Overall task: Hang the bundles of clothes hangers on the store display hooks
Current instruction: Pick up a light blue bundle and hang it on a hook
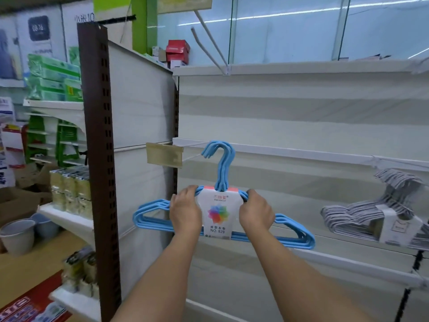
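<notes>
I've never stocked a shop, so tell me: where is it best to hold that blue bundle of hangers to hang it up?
Grip the blue hanger bundle by its shoulders, from the front, either side of the paper label, as the left hand and right hand do. That probably keeps it level and leaves the upright hooks free.

I see a sky-blue hanger bundle [294,235], its white paper label [218,213] topped with a pink band and printed with a rainbow pinwheel. Right of that bundle hangs a pale grey hanger bundle [362,213] with a white sleeve. Left of it stands a dark brown slotted upright [99,145]; further left, green packages [54,77]. Behind it, the shelf wall [301,117] shows white and grey stripes.
</notes>
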{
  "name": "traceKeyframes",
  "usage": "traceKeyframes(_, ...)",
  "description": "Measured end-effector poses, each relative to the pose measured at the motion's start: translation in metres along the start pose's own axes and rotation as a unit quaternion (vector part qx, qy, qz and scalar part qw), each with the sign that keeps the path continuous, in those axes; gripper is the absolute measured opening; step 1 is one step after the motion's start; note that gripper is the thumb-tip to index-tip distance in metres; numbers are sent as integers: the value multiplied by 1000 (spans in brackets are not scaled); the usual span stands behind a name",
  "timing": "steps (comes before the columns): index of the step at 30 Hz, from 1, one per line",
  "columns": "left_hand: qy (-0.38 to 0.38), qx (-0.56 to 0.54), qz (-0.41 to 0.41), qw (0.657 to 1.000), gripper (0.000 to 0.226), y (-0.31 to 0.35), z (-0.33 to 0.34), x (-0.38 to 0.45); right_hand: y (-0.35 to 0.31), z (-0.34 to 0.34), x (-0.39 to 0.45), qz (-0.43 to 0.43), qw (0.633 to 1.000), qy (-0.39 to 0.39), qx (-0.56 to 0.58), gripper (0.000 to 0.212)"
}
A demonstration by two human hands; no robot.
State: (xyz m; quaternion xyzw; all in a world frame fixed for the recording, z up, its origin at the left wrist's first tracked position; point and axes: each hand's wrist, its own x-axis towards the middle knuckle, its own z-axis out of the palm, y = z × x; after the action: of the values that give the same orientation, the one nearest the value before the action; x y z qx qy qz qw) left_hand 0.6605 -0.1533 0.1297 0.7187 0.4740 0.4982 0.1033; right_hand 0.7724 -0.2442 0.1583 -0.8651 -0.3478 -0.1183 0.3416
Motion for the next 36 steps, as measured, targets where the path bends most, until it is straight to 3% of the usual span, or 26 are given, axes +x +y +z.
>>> traceKeyframes(4,21,-22,10,999,40,-18,4,24,-22,22,9,33,999,4,33,27)
traceKeyframes(15,12,9,34,999,58,-60,11,50,-49,72,8,44,995,1,88,26)
traceKeyframes(21,-12,10,48,999,57,-66,12,58,-53,83,12,22,998,-7,65,26)
traceKeyframes(27,-10,9,5,1000,53,-89,21,58,-59,99,16,-56,998,-29,-3,23)
traceKeyframes(36,-130,11,50,990,44,-85,30,72,-50,95,28,-17,996,-20,-85,21)
